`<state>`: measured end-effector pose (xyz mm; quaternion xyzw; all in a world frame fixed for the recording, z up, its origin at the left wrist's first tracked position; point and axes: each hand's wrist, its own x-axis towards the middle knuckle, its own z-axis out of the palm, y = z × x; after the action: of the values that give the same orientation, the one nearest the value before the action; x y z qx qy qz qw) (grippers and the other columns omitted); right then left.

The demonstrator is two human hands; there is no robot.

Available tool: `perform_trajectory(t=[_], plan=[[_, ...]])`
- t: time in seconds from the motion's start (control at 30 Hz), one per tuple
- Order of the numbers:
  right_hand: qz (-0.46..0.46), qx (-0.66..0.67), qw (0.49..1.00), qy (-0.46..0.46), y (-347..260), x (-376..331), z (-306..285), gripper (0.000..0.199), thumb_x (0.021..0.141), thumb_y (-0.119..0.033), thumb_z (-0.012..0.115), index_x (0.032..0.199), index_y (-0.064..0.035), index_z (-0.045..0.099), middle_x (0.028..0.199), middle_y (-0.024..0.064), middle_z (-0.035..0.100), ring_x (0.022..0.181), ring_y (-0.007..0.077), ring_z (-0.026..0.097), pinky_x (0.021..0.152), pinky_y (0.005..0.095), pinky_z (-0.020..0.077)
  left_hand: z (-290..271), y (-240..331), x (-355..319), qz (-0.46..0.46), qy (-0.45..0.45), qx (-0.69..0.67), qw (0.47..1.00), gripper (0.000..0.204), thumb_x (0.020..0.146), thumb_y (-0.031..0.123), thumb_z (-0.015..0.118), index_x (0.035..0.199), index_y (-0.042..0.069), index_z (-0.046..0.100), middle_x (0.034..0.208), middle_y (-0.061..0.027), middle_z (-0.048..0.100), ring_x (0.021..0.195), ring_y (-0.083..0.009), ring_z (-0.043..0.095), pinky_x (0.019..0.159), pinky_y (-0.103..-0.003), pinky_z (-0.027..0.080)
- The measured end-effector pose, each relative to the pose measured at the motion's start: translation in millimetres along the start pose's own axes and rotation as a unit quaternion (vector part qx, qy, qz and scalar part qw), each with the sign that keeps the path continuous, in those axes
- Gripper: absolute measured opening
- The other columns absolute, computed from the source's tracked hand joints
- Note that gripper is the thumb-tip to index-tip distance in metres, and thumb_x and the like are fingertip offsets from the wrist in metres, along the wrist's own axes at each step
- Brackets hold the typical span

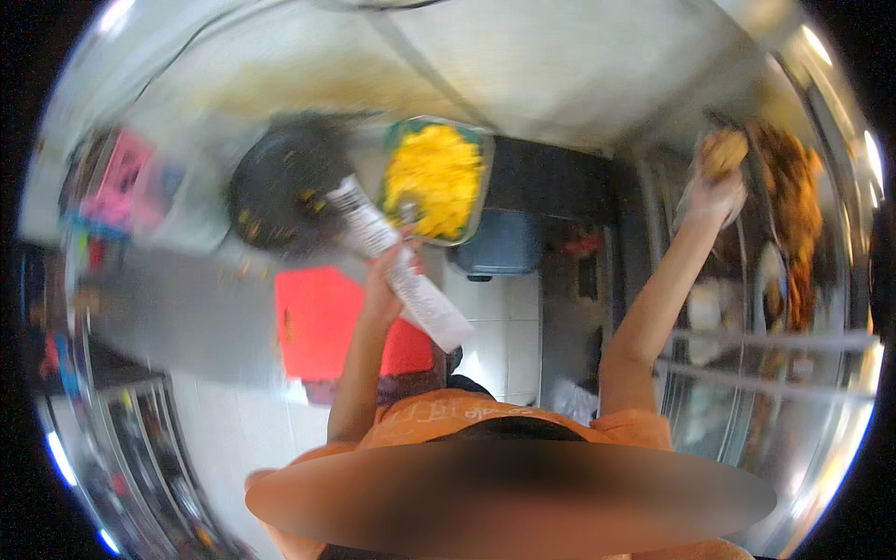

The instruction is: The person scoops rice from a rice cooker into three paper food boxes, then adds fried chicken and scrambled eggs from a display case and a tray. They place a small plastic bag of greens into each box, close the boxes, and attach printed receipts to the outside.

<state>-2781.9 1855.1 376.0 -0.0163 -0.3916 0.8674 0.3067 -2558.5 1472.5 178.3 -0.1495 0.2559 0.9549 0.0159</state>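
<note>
A long white printed paper slip [431, 308] slants across the middle, and my left hand [381, 280] is closed on it. Just beyond that hand is a glass tray [393, 149] heaped with chopped yellow food [434, 182], with a spoon [408, 209] at its near left. Far to the right, my right hand [715, 193] is raised with the fingers closed round a tan, rounded lump [725, 153]; its exact kind is blurred. Clear thin plastic, like a glove, covers this hand. Beside it lies a pile of orange-brown fried food [791, 215].
A dark round pan [280, 177] with yellow bits stands left of the tray. Nearer lies a red cutting board [322, 317] on the metal counter [196, 299]. A pink container [126, 177] is at far left, a blue-grey bin [499, 245] below the tray. Metal-framed shelving [737, 350] lines the right.
</note>
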Motion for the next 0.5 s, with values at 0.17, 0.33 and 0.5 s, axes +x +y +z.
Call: perform_trajectory(t=[0.17,0.33,0.5], plan=[[0.417,-0.11,0.893,-0.13,191.5,-201.3,12.8,0.033,0.097,-0.022,0.044,0.121,-0.0001,0.051,0.111,0.0141,0.061,0.099,0.0287,0.061,0.087,0.0434,0.0511,-38.6,30.6,-55.2,0.026,0.004,-0.064,0.998,0.046,0.092,0.02,0.052,0.132,0.0,0.041,0.092,-0.0054,0.056,0.072,-0.0116,0.048,0.064,-0.027,0.044],[0.646,-0.022,0.742,-0.18,358.1,-360.3,74.8,0.038,0.099,-0.027,0.036,0.122,-0.0011,0.051,0.126,0.0173,0.055,0.111,0.0318,0.057,0.095,0.0513,0.0465,-59.9,90.1,-109.2,0.152,0.099,-0.024,0.983,0.06,0.093,0.041,0.047,0.135,-0.001,0.037,0.094,-0.0052,0.053,0.072,-0.0117,0.045,0.06,-0.027,0.041],[0.638,-0.019,0.75,-0.172,430.8,-403.7,150.6,0.035,0.097,-0.022,0.041,0.119,0.0025,0.05,0.119,0.0202,0.056,0.107,0.0354,0.057,0.093,0.049,0.0492,-50.7,143.5,-127.8,0.231,0.041,0.04,0.971,0.096,0.084,0.077,0.022,0.141,0.001,0.031,0.09,-0.0048,0.056,0.067,-0.0122,0.045,0.053,-0.026,0.04]])
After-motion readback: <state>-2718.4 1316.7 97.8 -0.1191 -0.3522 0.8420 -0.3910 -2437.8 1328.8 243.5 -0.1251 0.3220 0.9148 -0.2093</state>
